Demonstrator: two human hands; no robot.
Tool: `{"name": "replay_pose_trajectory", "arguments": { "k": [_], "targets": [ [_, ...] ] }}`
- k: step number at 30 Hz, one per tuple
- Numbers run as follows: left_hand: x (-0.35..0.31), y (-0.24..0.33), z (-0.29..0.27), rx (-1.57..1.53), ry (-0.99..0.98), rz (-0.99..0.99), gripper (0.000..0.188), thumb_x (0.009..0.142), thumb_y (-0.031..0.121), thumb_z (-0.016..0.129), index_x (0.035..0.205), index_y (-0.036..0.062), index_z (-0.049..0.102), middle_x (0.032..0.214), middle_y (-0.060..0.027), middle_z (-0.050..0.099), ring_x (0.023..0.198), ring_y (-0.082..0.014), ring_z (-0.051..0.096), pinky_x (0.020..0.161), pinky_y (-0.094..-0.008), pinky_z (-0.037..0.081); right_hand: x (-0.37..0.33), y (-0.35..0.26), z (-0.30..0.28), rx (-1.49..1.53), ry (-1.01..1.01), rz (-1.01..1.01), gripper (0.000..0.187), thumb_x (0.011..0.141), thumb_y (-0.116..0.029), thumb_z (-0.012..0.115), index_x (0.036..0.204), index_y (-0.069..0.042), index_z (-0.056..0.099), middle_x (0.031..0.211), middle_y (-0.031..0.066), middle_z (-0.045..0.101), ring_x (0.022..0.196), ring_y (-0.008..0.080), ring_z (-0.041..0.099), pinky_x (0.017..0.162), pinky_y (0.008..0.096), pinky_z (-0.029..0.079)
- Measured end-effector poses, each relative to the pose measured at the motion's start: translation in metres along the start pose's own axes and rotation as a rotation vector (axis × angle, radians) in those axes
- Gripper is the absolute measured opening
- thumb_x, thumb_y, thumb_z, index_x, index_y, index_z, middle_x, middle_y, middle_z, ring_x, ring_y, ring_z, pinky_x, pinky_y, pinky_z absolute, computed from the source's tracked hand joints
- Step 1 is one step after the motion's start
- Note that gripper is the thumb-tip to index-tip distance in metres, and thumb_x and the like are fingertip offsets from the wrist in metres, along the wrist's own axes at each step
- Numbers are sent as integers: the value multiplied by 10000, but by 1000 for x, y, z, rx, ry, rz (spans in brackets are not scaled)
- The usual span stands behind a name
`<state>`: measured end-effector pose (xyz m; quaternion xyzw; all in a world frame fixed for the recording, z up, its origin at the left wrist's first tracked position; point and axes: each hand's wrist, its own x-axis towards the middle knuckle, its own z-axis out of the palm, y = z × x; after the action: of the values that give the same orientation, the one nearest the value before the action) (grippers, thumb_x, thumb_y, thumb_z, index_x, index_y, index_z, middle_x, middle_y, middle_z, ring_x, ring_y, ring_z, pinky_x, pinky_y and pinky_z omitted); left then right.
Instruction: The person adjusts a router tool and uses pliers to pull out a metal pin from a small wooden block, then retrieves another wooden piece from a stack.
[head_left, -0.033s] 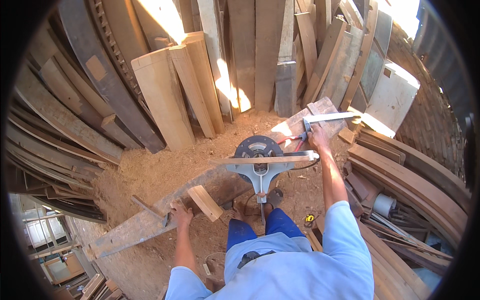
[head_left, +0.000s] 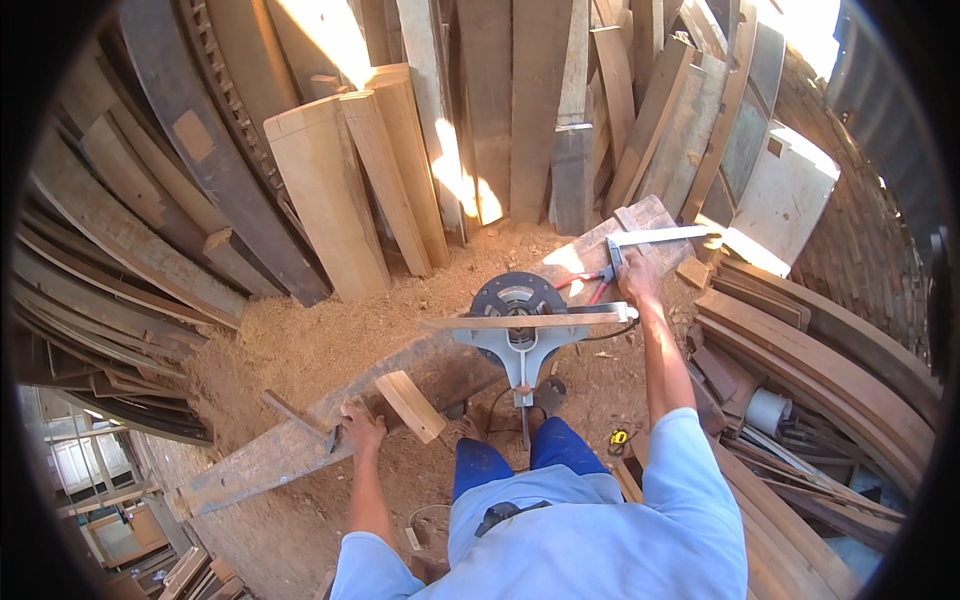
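Note:
My right hand is closed around the dark end of an L-shaped square with a long pale blade, at the far end of a wide plank. Red-handled pliers lie right beside its fingers. My left hand rests at the same plank's near edge, fingers bent around what looks like a small brown piece of wood. Just to its right, a short light wood block lies across the plank. Left of it lies a tool with a thin bar.
A round-based grey machine stands between my arms, a wooden strip across it. Boards lean along the back. More timber is stacked at right. A yellow tape measure lies on the sawdust-covered ground.

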<state>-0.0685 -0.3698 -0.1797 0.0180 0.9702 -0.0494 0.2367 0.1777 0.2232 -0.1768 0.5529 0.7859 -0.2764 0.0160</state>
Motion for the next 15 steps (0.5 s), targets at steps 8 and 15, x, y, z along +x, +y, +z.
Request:
{"name": "replay_pose_trajectory", "arguments": {
  "k": [8,15],
  "targets": [
    [1,16,-1,14,37,24,1030,853,361,766,1600,55,127,1480,-356,359,1295,-500,476,1065,-515,439,0,76,56,125,-236,220,625,820,-595,768,875,28,767,758,175,714,713,261,700,668,426,542],
    [7,1,13,18,115,99,1037,826,384,782,1592,53,166,1381,-351,435,1239,-503,506,1023,-530,453,3,57,29,23,-427,251,770,729,-688,795,988,35,753,974,239,743,897,316,732,775,444,539]
  ]
}}
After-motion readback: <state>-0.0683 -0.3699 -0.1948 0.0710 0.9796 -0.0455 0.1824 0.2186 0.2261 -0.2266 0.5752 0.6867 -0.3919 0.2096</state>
